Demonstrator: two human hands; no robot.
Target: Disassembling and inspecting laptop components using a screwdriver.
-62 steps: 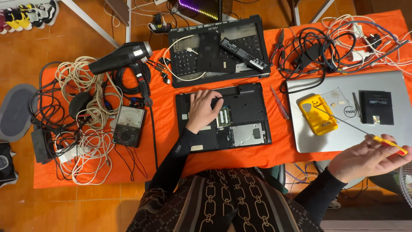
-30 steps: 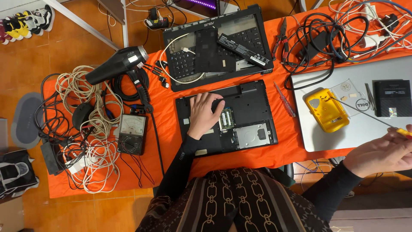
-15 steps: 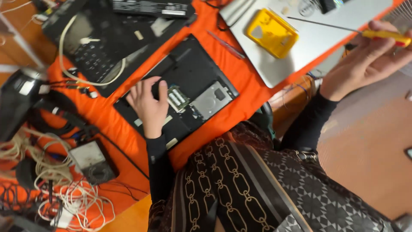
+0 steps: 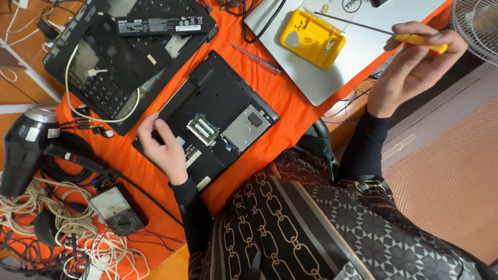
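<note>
The black laptop base (image 4: 215, 122) lies opened up – memory and drive bay bared – under the flat, empty left hand (image 4: 163, 148), while the right hand (image 4: 415, 65) holds its grip clamped on a yellow-handled screwdriver (image 4: 384, 33) off to the side, not yet at any screw.

— What's under my left hand (image 4: 165, 148)?
— Matt black plastic, the laptop base (image 4: 207, 122); its drive cover (image 4: 244, 128) is dull metal.
— And in my right hand (image 4: 415, 65)?
— A screwdriver (image 4: 384, 33): glossy yellow plastic handle, thin metal shaft. Orange cloth (image 4: 280, 98) covers the surface.
</note>
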